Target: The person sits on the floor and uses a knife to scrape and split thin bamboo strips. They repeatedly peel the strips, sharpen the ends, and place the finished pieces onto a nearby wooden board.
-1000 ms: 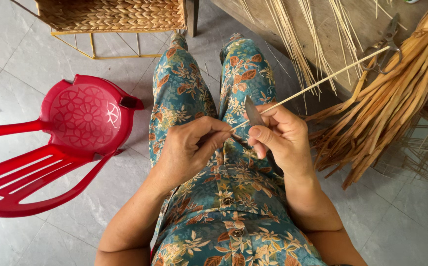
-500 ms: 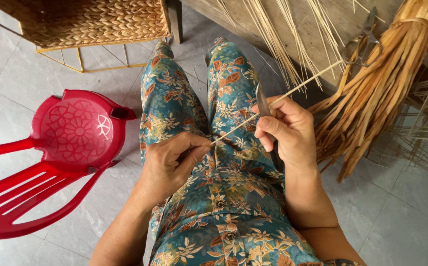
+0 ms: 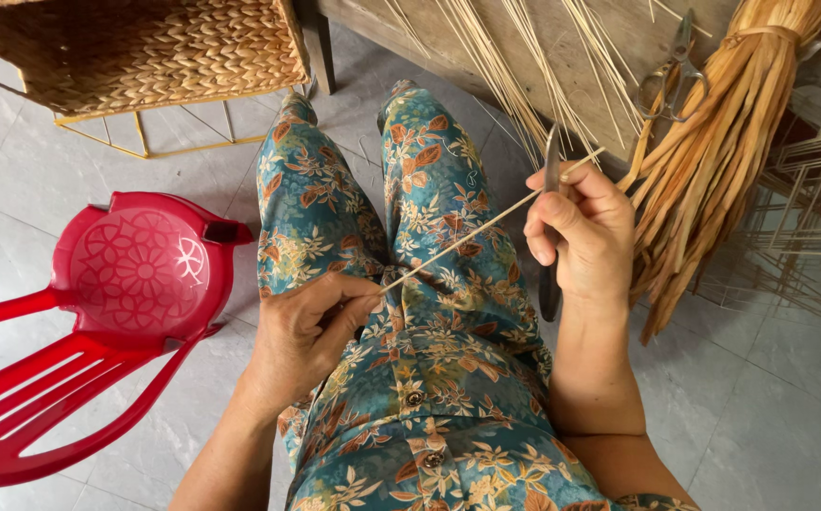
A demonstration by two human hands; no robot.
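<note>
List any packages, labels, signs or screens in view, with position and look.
None in view: only a red plastic chair, a woven basket, a bundle of tan strips, and thin sticks on the wooden bench.

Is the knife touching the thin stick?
Touching. The head view shows the right hand pressing the knife blade across the thin stick with no gap, while the left hand pinches the stick's other end.

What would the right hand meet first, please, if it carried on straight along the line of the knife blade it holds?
Probably the pale thin reeds on the wooden board: the right hand points its knife up towards them, though depth is unclear.
</note>
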